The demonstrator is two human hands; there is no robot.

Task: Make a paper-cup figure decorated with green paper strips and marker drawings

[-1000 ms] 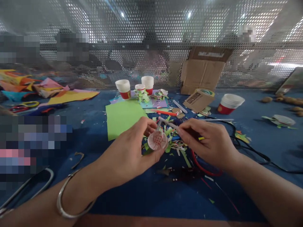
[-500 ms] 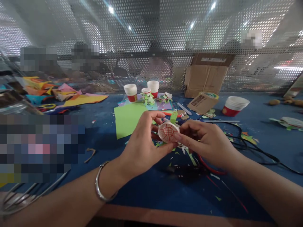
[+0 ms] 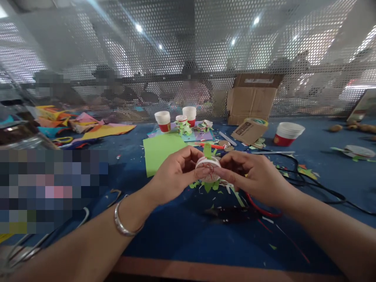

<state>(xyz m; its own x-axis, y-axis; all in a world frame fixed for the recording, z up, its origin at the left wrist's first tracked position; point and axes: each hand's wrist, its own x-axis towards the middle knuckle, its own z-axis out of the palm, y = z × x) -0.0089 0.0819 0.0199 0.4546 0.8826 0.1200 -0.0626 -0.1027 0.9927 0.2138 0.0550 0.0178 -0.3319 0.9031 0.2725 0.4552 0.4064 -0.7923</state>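
Note:
Between both hands is a small paper-cup turtle (image 3: pixel 209 177), a white round base with red lines drawn on it and green paper pieces sticking out at top and bottom. My left hand (image 3: pixel 176 170) grips its left side, thumb across the drawn face and fingers behind. From the right, my right hand (image 3: pixel 252 172) pinches it with the thumb on the front; its other fingertips are partly hidden. Below the hands, green paper scraps (image 3: pixel 208 187) lie on the blue table (image 3: pixel 164 231). Behind my left hand lies a green paper sheet (image 3: pixel 160 150).
Paper cup stacks (image 3: pixel 163 121) and finished-looking green turtles (image 3: pixel 183 126) stand at the back. A cardboard box (image 3: pixel 252 102), a tape roll (image 3: pixel 261 122) and another cup stack (image 3: pixel 288 134) are to the right. Black cable (image 3: pixel 320 188) runs across the right side; coloured paper (image 3: pixel 108 131) lies left.
The turtle has tipped so its drawn face shows less and its rim more. My left thumb has moved up from below onto the drawn face.

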